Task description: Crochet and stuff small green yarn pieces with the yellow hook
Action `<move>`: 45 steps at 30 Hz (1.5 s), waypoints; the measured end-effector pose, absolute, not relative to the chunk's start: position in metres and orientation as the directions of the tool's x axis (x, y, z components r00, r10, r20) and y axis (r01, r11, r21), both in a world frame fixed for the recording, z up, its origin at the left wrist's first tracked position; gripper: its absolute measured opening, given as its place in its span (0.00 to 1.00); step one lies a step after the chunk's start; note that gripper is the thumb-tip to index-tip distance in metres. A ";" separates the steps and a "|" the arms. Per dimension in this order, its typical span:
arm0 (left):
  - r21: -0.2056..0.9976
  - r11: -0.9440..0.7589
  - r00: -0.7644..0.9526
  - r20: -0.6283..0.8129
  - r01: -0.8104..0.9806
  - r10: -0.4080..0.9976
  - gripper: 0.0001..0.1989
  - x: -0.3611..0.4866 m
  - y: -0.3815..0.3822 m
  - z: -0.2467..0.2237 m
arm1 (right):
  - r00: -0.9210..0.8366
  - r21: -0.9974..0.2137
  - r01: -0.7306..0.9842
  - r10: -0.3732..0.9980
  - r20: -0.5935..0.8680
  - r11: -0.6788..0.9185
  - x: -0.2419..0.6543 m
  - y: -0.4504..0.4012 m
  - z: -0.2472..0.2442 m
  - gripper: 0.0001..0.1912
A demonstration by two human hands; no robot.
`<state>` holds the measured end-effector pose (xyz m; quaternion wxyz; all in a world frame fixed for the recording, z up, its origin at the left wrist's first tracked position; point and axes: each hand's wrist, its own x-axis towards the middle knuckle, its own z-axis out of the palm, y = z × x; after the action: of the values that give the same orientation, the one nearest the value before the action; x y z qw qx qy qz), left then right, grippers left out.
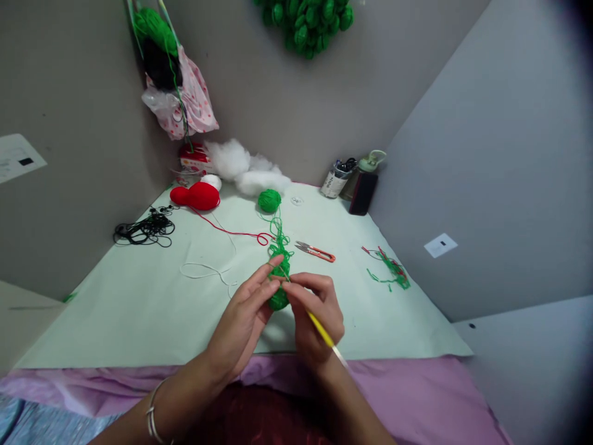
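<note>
My left hand (249,309) pinches a small green crocheted piece (278,300) near the table's front edge, with a strand of yarn passing over its fingers. Closed around a crochet hook (320,327) with a yellow handle, my right hand (319,309) meets the left at the work. The hook's tip is hidden among the fingers and yarn. Loose green yarn (279,238) runs from behind the hands back to a green yarn ball (269,201). Thread snips (315,251) with orange handles lie to the right of this yarn.
At back left are red yarn (197,196), white stuffing (245,167) and tangled black cord (146,228). A pen cup (334,180), a bottle (370,162) and a phone (364,193) stand at back right. Yarn scraps (391,270) lie right. A bag (194,93) hangs on the left partition.
</note>
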<state>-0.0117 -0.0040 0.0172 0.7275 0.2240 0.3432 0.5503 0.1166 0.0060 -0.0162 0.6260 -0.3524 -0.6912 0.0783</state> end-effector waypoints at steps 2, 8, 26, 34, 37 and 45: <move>0.684 0.312 0.181 -0.258 -0.659 0.949 0.29 -0.014 -0.003 0.020 | 0.022 -0.680 0.224 0.694 0.719 0.698 0.121 0.008 -0.010 0.19; 0.697 0.309 0.249 -0.189 -0.647 0.950 0.32 -0.020 0.001 0.019 | 0.022 -0.818 -0.071 0.821 0.571 0.571 0.130 0.014 -0.005 0.11; 0.758 0.226 0.163 -0.159 -0.612 0.974 0.29 -0.014 -0.004 0.005 | 0.009 -0.500 0.477 0.565 0.825 0.723 0.113 0.002 -0.015 0.24; 0.680 0.351 0.292 -0.206 -0.643 0.934 0.29 -0.019 0.002 0.009 | 0.086 -0.865 -0.072 0.868 0.490 0.496 0.125 0.014 -0.009 0.09; 0.695 0.348 0.295 -0.200 -0.629 0.934 0.29 -0.020 0.002 0.008 | 0.067 -0.898 -0.158 0.912 0.405 0.410 0.128 0.015 -0.012 0.07; 0.699 0.347 0.283 -0.211 -0.625 0.936 0.28 -0.025 0.005 0.006 | 0.046 -0.909 -0.201 0.930 0.364 0.365 0.135 0.014 -0.007 0.05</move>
<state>-0.0245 0.0053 0.0064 0.7604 0.2516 0.3083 0.5132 0.1345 0.0143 -0.0075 0.6355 -0.3454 -0.5281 0.4449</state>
